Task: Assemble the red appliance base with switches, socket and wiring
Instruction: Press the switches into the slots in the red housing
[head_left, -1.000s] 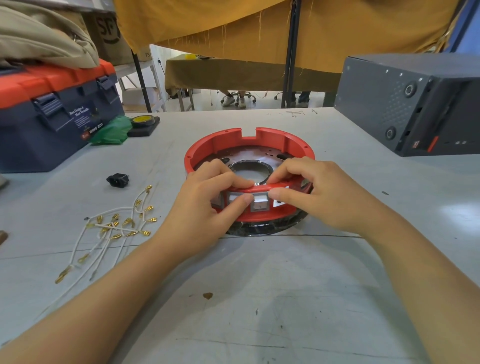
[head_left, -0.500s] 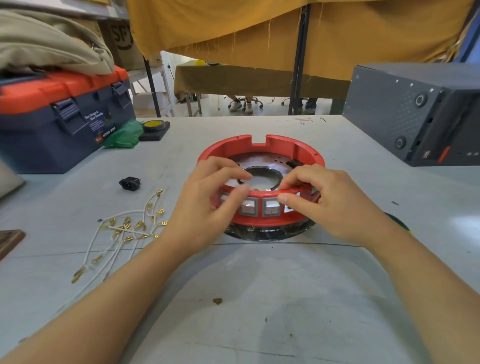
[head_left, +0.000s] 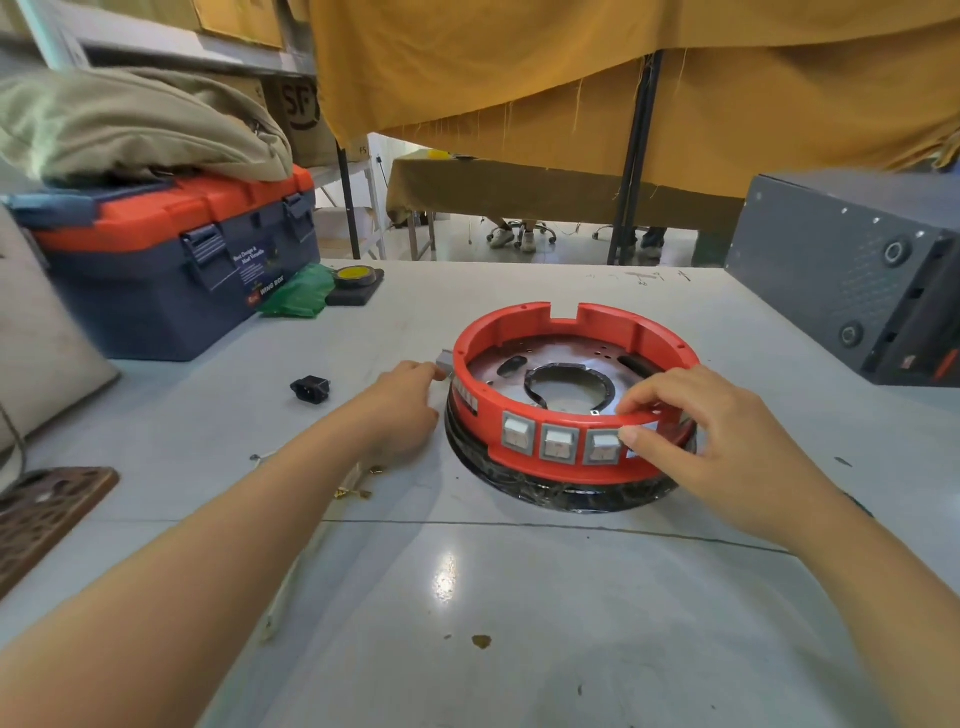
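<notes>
The red appliance base (head_left: 524, 317) sits on a black ring in the middle of the table. Three grey switches (head_left: 558, 444) sit side by side in its front wall. My right hand (head_left: 727, 436) pinches the front right rim, fingers over the top edge and thumb on the outer wall beside the third switch. My left hand (head_left: 408, 405) reaches to the left side of the base, its fingertips pinching a loose grey switch (head_left: 444, 358) against the red wall. A black socket (head_left: 310, 387) lies on the table further left. My left forearm hides most of the white wires (head_left: 280, 597) with gold terminals.
A blue and orange toolbox (head_left: 171, 260) with beige fabric on it stands at the back left. A green bag (head_left: 296, 291) and a yellow tape roll (head_left: 356, 275) lie beside it. A dark grey case (head_left: 857, 291) stands at the right. A brown perforated plate (head_left: 41, 514) lies at the left edge.
My left hand has left the front wall and moved left to the loose grey switch. Three switches now show in the front wall. My right hand stays on the rim.
</notes>
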